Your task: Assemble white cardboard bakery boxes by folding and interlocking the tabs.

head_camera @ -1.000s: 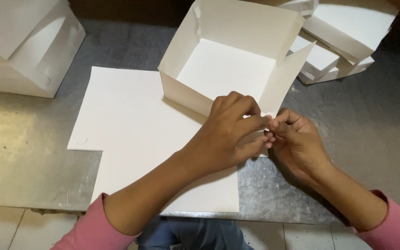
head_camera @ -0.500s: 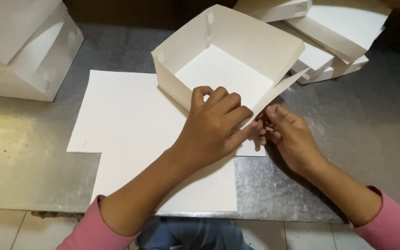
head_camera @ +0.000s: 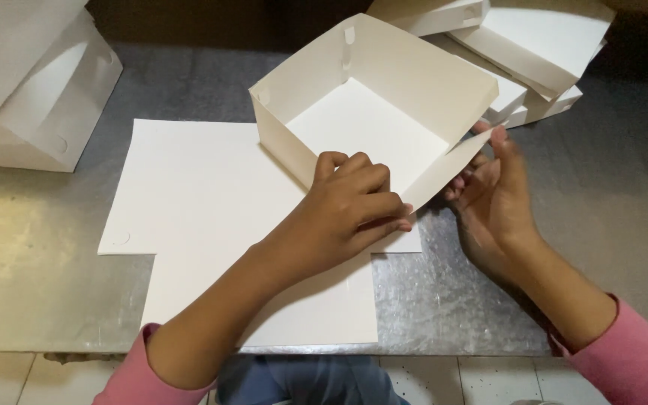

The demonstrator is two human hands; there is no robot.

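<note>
The left hand [head_camera: 346,214] curls over the box [head_camera: 373,124] near wall, fingertips hidden inside; the right hand [head_camera: 493,199], open and blurred, touches the loose corner flap; the box sits on a flat sheet [head_camera: 204,202]; the stacks behind are cut off.

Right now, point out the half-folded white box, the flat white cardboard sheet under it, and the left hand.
half-folded white box [head_camera: 365,127], head view, on its inside floor.
flat white cardboard sheet [head_camera: 189,187], head view, on its bare left part.
left hand [head_camera: 346,206], head view, on the back of the hand.
</note>
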